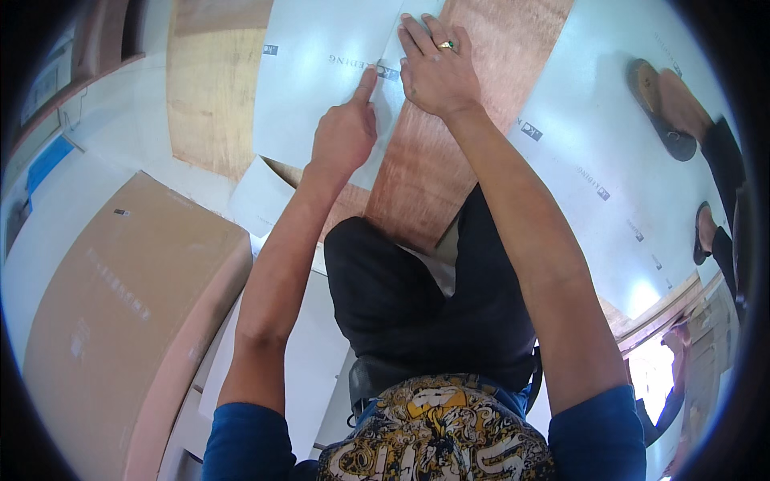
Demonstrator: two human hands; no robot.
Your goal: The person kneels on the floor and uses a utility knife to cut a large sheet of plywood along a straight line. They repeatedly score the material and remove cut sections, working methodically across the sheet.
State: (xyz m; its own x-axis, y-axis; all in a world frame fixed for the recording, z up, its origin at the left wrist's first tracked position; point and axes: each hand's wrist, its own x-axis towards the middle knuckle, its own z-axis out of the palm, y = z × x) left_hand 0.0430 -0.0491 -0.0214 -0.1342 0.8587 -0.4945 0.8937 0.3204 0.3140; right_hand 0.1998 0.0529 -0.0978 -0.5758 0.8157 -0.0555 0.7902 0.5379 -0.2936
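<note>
My left hand (346,132) rests on a glossy white sheet (297,100), its index finger stretched out to a small dark printed mark near the sheet's right edge. Its other fingers are curled under, and whatever they may hold is hidden. To the right, my right hand (439,76) lies flat with fingers apart, a ring with a green stone on one finger. Its fingertips press on the sheet's edge, while the palm lies over bare reddish plywood (429,152). The plywood runs from the far side down toward my knees.
Another white printed sheet (593,152) spreads on the right, where a person's sandalled foot (670,108) stands. At the left is a big brown carton (136,297). Paler wood (212,96) lies beyond the left sheet, and a loose white piece (261,196) sits near my left forearm.
</note>
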